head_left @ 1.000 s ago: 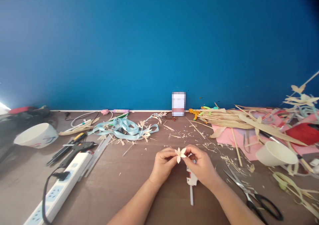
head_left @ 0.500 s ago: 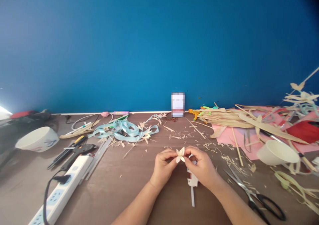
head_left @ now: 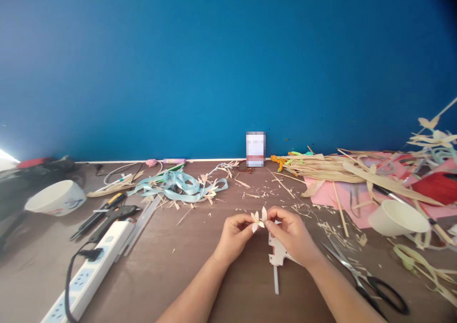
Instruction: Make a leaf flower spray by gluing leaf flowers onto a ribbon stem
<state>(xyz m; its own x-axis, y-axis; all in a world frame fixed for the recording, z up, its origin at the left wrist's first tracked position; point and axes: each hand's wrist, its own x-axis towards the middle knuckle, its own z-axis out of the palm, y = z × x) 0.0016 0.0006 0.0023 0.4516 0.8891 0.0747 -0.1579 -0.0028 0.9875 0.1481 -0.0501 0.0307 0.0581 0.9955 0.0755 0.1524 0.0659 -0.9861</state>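
Head view: the pale flower (head_left: 256, 222) sits between both sets of fingertips, left hand (head_left: 233, 236) pinching one side, right hand (head_left: 292, 235) the other.

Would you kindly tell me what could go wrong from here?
The left hand and right hand pinch the small pale flower, so a petal might tear. The white glue gun lies beneath the right hand, which could brush it; heat cannot be judged. The scissors beside the right forearm might nick it.
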